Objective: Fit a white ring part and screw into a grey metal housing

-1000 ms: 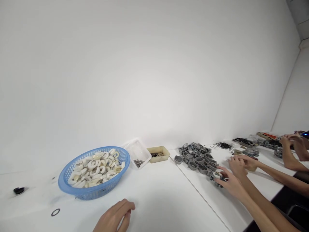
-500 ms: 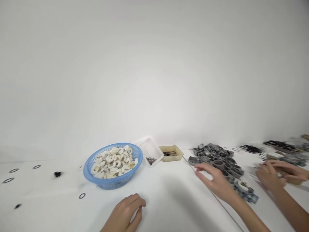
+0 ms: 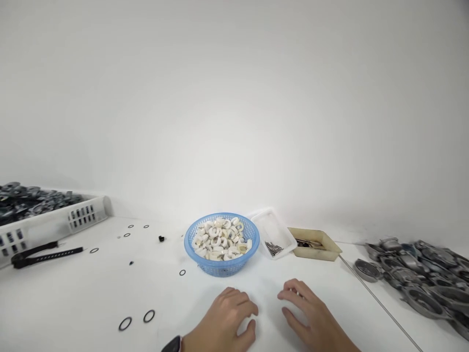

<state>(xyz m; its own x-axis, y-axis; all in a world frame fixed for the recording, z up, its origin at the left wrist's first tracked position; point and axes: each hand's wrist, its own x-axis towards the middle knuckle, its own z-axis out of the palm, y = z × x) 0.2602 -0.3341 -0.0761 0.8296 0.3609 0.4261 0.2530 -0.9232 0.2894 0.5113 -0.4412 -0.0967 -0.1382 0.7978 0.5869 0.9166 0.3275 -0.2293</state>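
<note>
My left hand [image 3: 229,318] hovers over the white table just in front of a blue plastic basket [image 3: 222,266]. Its fingers curl loosely, with the thumb apart and nothing between them. To its right, my right hand [image 3: 306,313] is open too, thumb and fingers parted and empty. White ring-shaped parts [image 3: 222,239] fill the basket. Behind it to the right stands a white tray [image 3: 269,227] holding small metal pins [image 3: 273,248]. A beige tray [image 3: 315,252] beside that one contains thin metal pieces.
Grey metal casings [image 3: 421,278] are heaped at the right, past a seam [image 3: 381,300] in the table. On the left stands a white crate [image 3: 88,215] of dark parts, with a black watch strap [image 3: 47,254] before it. Several black rings [image 3: 149,316] lie scattered about.
The view has swung left, bringing the crate and strap into sight and the other person's hands out of it. My right hand has moved from beside the casings to near my left hand.
</note>
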